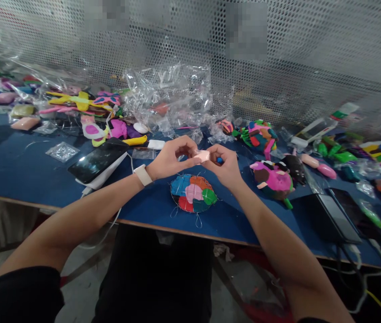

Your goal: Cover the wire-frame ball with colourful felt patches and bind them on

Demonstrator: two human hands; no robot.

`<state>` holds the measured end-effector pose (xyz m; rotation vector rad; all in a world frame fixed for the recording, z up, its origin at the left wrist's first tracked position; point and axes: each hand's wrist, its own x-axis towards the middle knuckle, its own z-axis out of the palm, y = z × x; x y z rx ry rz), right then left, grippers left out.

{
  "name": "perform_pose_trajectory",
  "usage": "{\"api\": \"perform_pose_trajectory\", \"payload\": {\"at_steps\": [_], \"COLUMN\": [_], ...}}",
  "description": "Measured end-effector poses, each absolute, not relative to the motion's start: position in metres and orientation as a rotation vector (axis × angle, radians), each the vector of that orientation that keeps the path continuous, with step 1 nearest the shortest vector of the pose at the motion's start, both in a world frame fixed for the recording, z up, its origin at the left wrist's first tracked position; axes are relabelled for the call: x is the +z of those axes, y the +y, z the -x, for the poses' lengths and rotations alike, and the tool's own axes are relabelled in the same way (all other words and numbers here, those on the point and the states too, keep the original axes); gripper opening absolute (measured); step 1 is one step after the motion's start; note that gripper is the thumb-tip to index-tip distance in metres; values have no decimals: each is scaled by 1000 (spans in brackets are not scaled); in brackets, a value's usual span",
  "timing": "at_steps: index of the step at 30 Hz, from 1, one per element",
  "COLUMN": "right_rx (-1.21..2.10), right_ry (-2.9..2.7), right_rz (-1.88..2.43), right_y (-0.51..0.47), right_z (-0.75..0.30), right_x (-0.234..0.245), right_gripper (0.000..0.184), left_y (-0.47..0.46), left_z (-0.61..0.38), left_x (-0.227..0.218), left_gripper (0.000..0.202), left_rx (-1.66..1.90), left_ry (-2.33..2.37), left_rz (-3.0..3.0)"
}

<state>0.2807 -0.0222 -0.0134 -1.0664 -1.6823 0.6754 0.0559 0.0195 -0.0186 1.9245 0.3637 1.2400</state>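
A small lump of pale pink modelling clay (202,155) is pinched between the fingertips of both hands above the table. My left hand (176,156), with a white band at the wrist, grips its left side. From the right, my right hand (224,163) closes on the other side. A small blue bit (219,159) shows by the right fingers; whether it is held cannot be told. Just below the hands lies an oval wire frame (193,193) filled with blue, orange, pink, green and red clay patches, its thin wire loops sticking out at the edge.
A phone (98,159) on a white stand lies left, another phone (348,211) right. Clay figures, including a pink one (276,179), sit right. Crumpled clear plastic bags (173,94) and a yellow cutter (135,141) lie behind. A perforated metal panel (190,36) backs the table.
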Motion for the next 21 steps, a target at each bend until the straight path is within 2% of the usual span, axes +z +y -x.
{"api": "perform_pose_trajectory", "payload": {"at_steps": [8, 15, 21], "right_rx": [539, 494, 394], "right_ry": [-1715, -1713, -1659], "right_rz": [1069, 1101, 1163], "right_y": [-30, -28, -27], "right_z": [-278, -275, -276], "right_x": [-7, -7, -8], "right_gripper": [29, 42, 41], "left_y": [21, 8, 6], "left_z": [-56, -63, -65], "left_x": [-20, -19, -22], "left_gripper": [21, 15, 20], "left_rx": [1350, 1510, 1480], "left_ry": [442, 549, 484], "left_rz": [-2042, -2274, -2332]}}
